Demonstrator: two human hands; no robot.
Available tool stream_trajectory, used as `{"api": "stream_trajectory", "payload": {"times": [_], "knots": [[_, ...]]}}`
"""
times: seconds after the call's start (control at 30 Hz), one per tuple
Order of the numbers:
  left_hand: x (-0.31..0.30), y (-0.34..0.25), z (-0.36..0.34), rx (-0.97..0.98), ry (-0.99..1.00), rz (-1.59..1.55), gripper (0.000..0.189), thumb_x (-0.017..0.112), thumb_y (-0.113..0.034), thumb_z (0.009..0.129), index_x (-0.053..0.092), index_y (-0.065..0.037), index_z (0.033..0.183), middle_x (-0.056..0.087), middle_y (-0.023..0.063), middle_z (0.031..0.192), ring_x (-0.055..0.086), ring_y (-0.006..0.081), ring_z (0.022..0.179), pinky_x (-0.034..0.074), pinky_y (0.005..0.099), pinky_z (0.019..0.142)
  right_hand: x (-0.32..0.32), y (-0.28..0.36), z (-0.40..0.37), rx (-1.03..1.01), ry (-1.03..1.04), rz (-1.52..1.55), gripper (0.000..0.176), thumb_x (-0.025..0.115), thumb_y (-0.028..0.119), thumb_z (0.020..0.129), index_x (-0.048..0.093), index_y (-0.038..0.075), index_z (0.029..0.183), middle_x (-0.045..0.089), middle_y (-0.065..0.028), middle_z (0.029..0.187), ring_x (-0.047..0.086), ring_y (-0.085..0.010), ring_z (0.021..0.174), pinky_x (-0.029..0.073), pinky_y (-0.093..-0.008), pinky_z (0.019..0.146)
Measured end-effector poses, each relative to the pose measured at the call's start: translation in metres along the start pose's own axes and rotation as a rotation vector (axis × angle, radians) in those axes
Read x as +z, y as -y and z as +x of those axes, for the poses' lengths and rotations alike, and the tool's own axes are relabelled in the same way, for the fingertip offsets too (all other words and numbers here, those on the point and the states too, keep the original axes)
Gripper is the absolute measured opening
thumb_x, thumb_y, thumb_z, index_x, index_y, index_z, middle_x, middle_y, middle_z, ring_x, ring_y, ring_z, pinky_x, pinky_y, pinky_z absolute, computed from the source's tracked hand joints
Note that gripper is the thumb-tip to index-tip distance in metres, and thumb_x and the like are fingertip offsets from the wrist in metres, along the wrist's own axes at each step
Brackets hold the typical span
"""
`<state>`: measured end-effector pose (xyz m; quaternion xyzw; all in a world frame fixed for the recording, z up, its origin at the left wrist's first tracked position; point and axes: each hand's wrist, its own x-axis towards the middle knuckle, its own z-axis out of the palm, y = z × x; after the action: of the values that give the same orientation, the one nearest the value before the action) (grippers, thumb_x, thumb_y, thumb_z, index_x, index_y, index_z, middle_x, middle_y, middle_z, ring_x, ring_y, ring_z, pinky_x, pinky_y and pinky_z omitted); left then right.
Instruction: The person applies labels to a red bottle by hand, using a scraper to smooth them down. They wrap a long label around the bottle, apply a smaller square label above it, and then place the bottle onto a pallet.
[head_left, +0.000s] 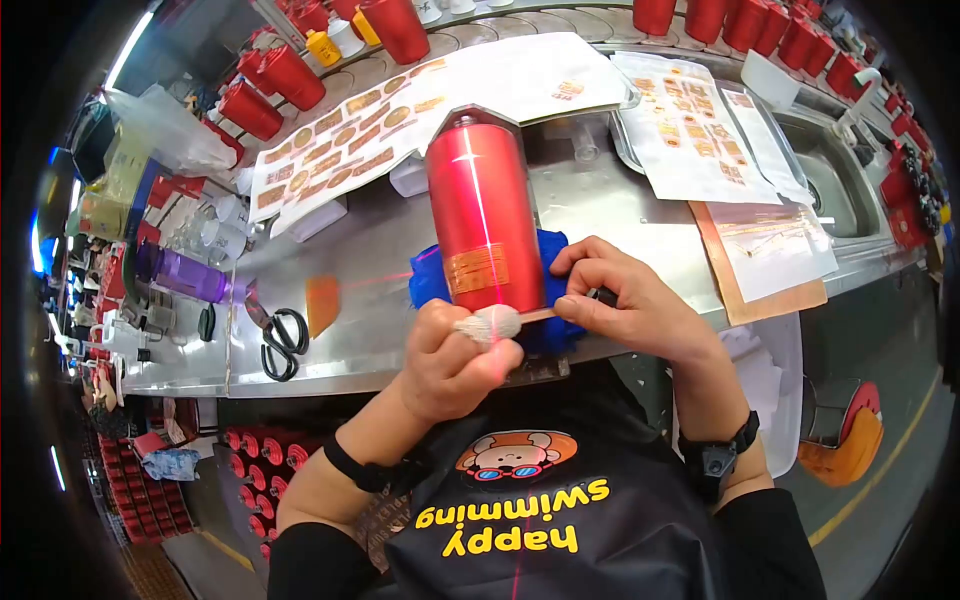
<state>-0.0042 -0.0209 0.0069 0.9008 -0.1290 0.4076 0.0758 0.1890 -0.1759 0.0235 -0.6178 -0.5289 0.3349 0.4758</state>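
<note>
A large glossy red vessel [482,210] lies on a blue cloth [428,280] on the metal worktop, with a gold decal [478,268] near its lower end. My left hand [445,362] is closed around a whitish wad of cloth [490,324] just below that end. The fingers of my right hand [625,300] pinch a thin light-coloured stick [538,314], whose other end meets the wad. A small dark item, too hidden to name, shows between my right fingers.
Black-handled scissors [284,340] and an orange piece [321,305] lie left. Decal sheets [350,140] spread behind; more decals [690,125] are on a tray at right, near a sink [825,175]. Red vessels [290,75] line the back. A purple bottle [190,275] lies far left.
</note>
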Motion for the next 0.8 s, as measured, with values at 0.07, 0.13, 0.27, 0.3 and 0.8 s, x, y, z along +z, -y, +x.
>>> {"api": "stream_trajectory", "payload": {"times": [0.07,0.13,0.27,0.3,0.8], "knots": [[0.003,-0.006,-0.004,-0.095,-0.065,0.0,0.029,0.069,-0.014,0.061,0.067,-0.018,0.09,0.061,-0.0012,0.09,0.052,0.021,0.077,0.044,0.0328,0.062,0.002,-0.004,0.001,-0.036,-0.008,-0.04,0.023,0.068,0.021,0.091,0.058,0.004,0.079,0.054,-0.0077,0.113,0.052,-0.0127,0.092,0.043,-0.0263,0.08],[0.001,-0.005,0.002,-0.049,-0.013,0.037,0.028,0.069,-0.015,0.062,0.066,-0.018,0.091,0.06,-0.0017,0.089,0.052,0.0199,0.077,0.043,0.0323,0.063,0.003,-0.005,0.002,-0.047,-0.021,-0.047,0.023,0.069,0.021,0.089,0.059,0.003,0.08,0.055,-0.0095,0.111,0.054,-0.017,0.093,0.044,-0.0287,0.08],[-0.007,-0.007,0.022,0.026,0.098,0.085,0.027,0.068,-0.016,0.063,0.066,-0.019,0.09,0.056,-0.0029,0.084,0.051,0.0189,0.076,0.042,0.0317,0.064,0.006,-0.003,0.002,-0.031,-0.065,-0.012,0.023,0.071,0.021,0.087,0.061,0.002,0.08,0.057,-0.013,0.106,0.058,-0.0255,0.093,0.047,-0.0339,0.079],[-0.008,-0.007,0.025,0.034,0.121,0.082,0.027,0.068,-0.016,0.063,0.066,-0.018,0.09,0.056,-0.0027,0.084,0.051,0.019,0.076,0.042,0.0317,0.063,0.006,-0.003,0.002,-0.03,-0.071,-0.009,0.023,0.071,0.021,0.087,0.061,0.002,0.08,0.057,-0.0131,0.105,0.058,-0.0257,0.093,0.047,-0.034,0.079],[-0.013,-0.009,0.033,0.078,0.237,0.134,0.026,0.067,-0.016,0.065,0.065,-0.019,0.091,0.058,-0.0024,0.092,0.052,0.0183,0.082,0.044,0.0318,0.067,0.009,-0.006,0.0,-0.016,-0.055,-0.004,0.024,0.071,0.021,0.089,0.058,0.004,0.079,0.053,-0.0077,0.112,0.051,-0.014,0.095,0.043,-0.0264,0.08]]}}
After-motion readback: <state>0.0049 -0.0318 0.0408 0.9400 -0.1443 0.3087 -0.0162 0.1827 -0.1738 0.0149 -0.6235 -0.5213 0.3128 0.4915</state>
